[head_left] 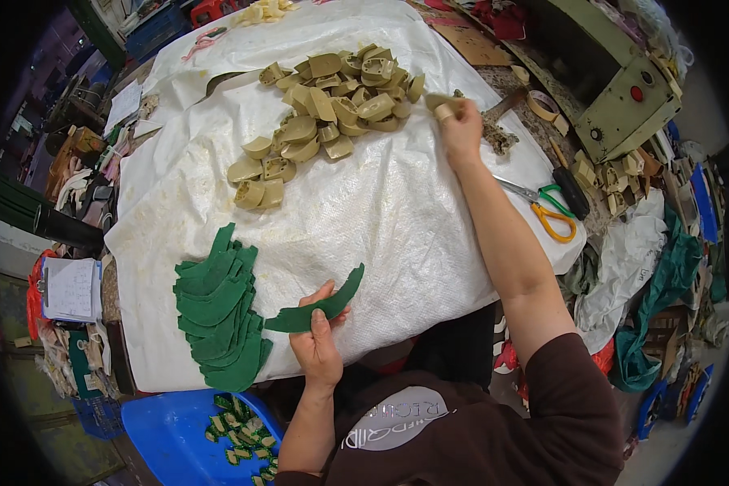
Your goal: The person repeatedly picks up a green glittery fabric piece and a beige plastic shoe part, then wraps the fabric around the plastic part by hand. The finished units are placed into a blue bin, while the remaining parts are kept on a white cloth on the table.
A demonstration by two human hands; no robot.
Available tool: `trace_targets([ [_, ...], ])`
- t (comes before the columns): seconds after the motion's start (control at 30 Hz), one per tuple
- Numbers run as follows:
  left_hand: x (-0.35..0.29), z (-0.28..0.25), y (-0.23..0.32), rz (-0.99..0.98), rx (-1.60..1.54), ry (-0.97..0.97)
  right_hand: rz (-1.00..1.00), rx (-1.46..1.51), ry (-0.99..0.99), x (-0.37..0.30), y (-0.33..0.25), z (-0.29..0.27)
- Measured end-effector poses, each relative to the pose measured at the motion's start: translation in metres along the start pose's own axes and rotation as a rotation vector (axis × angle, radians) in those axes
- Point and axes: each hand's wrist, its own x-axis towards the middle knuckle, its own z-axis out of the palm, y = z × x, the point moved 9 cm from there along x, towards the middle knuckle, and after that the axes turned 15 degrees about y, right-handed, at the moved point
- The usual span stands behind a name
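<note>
My left hand [319,348] pinches a curved strip of dark green suede-like material [324,312] between thumb and fingers, above the near part of the table. Just left of it lies a layered stack of similar green strips [219,312]. My right arm reaches far forward; my right hand [460,134] is closed on an olive-tan shoe heel [441,103], slightly blurred and partly covered by the fingers. To its left spreads a heap of olive-tan shoe heels [344,109], lying at various angles.
A white woven sheet [364,235] covers the table. Scissors [552,219] with orange and green handles lie right of my forearm, near a crusted brownish clump [498,139]. A blue bin [162,429] holds green-trimmed heels at lower left. A green metal machine [632,109] stands far right.
</note>
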Motion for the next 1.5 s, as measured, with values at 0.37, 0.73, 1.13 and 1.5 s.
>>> trace_targets([
  [0.37,0.004,-0.019,-0.001,-0.204,-0.185,0.111,-0.32,0.372,-0.754,-0.147,-0.192,-0.039],
  [0.73,-0.028,-0.003,0.035,-0.311,-0.519,-0.024,-0.431,0.592,-0.602,-0.263,-0.234,-0.091],
  [1.13,-0.039,0.005,0.051,-0.21,-0.513,-0.117,-0.499,0.585,-0.596,-0.262,-0.239,-0.098],
  [1.5,-0.043,-0.003,0.06,0.07,-0.221,-0.04,-0.663,0.404,-0.486,-0.259,-0.243,-0.095],
])
